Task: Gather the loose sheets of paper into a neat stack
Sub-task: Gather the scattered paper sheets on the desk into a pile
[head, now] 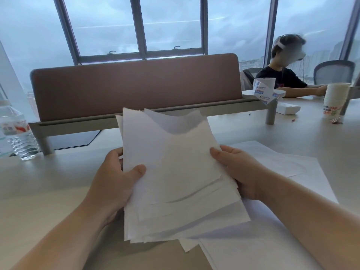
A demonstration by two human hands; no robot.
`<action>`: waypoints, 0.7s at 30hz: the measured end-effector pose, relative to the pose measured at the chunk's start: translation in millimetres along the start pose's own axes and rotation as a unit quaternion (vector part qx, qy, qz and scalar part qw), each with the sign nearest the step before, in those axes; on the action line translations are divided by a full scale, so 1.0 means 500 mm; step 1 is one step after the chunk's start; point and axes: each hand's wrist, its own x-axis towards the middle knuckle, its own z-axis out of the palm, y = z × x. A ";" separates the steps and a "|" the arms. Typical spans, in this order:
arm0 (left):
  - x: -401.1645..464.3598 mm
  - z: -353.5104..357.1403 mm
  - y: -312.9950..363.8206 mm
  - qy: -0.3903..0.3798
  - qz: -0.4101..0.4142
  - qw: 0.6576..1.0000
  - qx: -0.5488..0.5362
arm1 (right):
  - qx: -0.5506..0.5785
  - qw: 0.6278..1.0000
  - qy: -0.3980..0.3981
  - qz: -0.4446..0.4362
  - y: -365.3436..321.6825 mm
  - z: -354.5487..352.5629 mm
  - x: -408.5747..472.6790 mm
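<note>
Grey sky fills the tall windows [171, 24] far beyond the grip, and a brown desk divider [136, 84] stands across the pale table [48, 184] just behind the held paper.

Both hands hold one bundle of sheets [175, 176] lifted off the table and tilted toward the viewer. The left hand [115, 178] grips its left edge, thumb pressed on the front face and fingers curled behind. The right hand [239, 172] grips the right edge the same way. The bundle is ragged: its top corners curl and fan apart above the grip, and its lower edges step out unevenly below it. Its long axis runs up and away from the hands.

More loose sheets [282, 172] lie flat on the table to the right of the grip and under the right wrist, so the right hand is the nearer one to them. My judgement is that the bundle needs squaring and these sheets still need adding.

Smaller things sit farther off: a water bottle [18, 131] left of the grip, a stack of paper cups [334, 100] and a paper roll [263, 88] to the far right. Their printed labels are too blurred to read.
</note>
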 end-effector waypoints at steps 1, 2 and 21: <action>-0.007 0.001 0.009 -0.007 0.007 1.000 0.006 | -0.020 1.000 -0.016 0.004 0.001 0.000 -0.002; -0.010 0.002 0.011 -0.017 0.013 1.000 0.005 | -0.045 0.999 -0.026 0.008 0.001 -0.001 -0.003; 0.031 -0.019 -0.064 -0.201 0.090 0.864 0.452 | 0.016 0.994 0.105 -0.040 -0.009 -0.033 0.021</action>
